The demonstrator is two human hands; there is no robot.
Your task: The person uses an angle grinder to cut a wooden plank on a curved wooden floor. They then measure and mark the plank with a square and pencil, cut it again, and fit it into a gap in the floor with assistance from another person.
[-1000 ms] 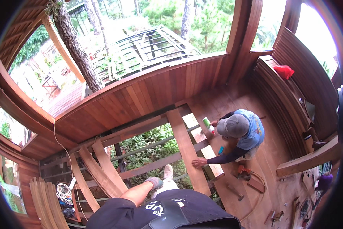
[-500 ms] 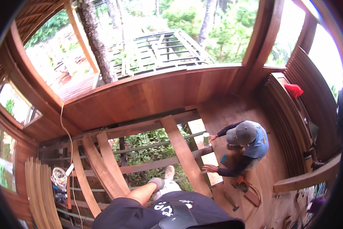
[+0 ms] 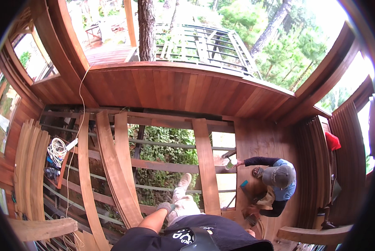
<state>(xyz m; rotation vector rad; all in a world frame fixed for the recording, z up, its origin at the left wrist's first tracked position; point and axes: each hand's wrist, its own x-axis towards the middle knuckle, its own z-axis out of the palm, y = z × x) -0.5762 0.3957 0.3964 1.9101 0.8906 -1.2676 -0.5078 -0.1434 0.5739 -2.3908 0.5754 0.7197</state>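
My left hand, in a grey glove, rests on my bent leg in light trousers. No object shows in it, and its fingers drape over the leg. A shoe on that leg reaches out over the open floor frame. Only a small patch of skin shows beside the right side of my dark shirt; my right hand itself cannot be made out. Closest to my left hand is a loose wooden plank lying across the joists.
Gaps between planks and metal bars drop to plants below. On the right a co-worker in a grey cap crouches on finished boards, one hand at a pale green-white container. Stacked planks and a coiled cable lie left.
My view has swung rightward and lower. The co-worker has leaned back; one hand has moved from the gap toward the floor near the tools. My left hand stays on my leg.
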